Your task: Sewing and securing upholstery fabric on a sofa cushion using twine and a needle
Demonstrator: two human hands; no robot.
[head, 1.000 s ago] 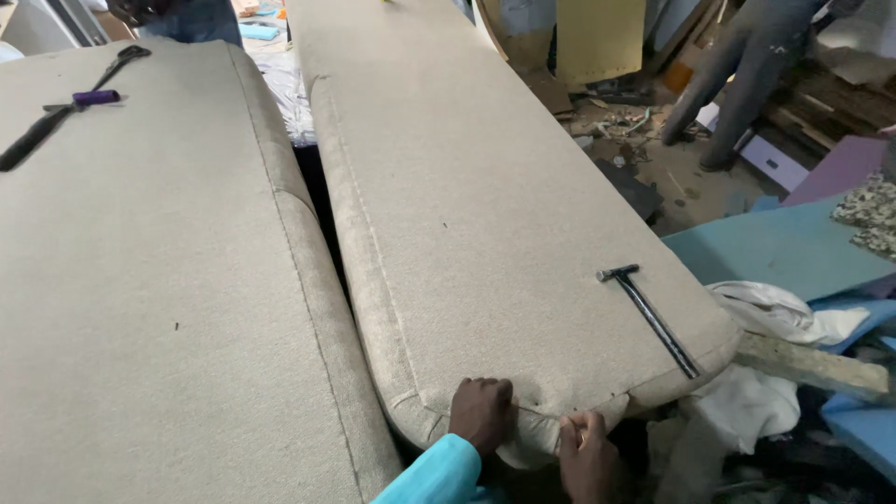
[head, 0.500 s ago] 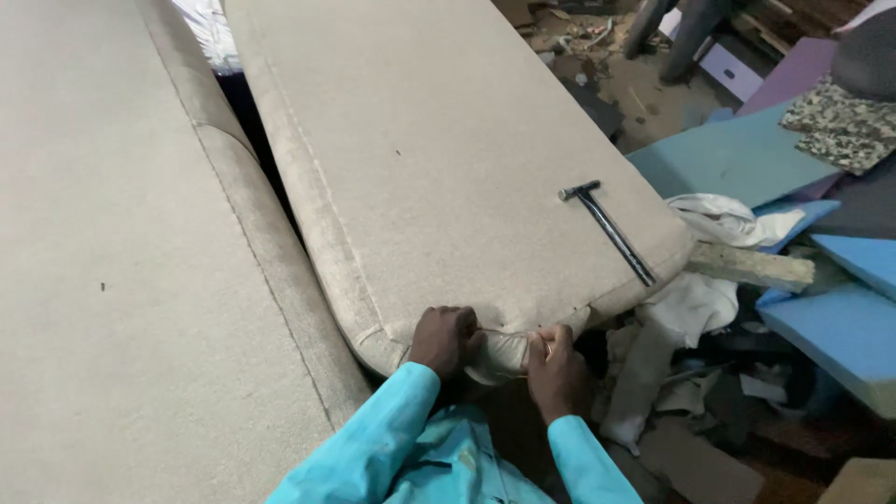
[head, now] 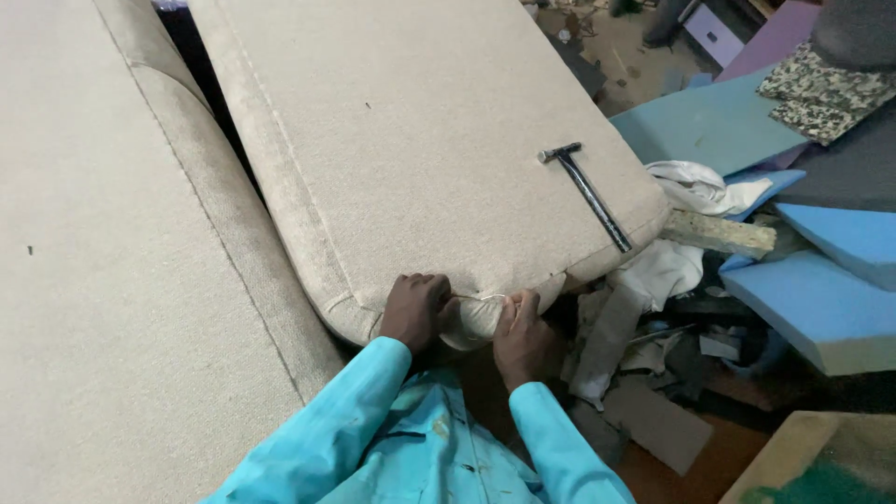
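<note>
Upholstery on the long beige fabric-covered cushion panel [head: 420, 140] looks largely finished to me, smooth on top, with one loose beige fabric flap [head: 476, 319] left at the near edge. I see left hand [head: 415, 311] and right hand [head: 523, 338] both pinching that flap between them, while the black hammer [head: 586, 194] lies well apart on the panel.

A single head-worn camera looks steeply down from above the person's chest, facing away from the body. It sits close: turquoise sleeves fill the bottom edge, with the left hand [head: 415, 311] and right hand [head: 523, 338] near centre-bottom. The beige cushion [head: 420, 140] stretches far and leftward; blue foam slabs [head: 821, 280] crowd the right.
</note>
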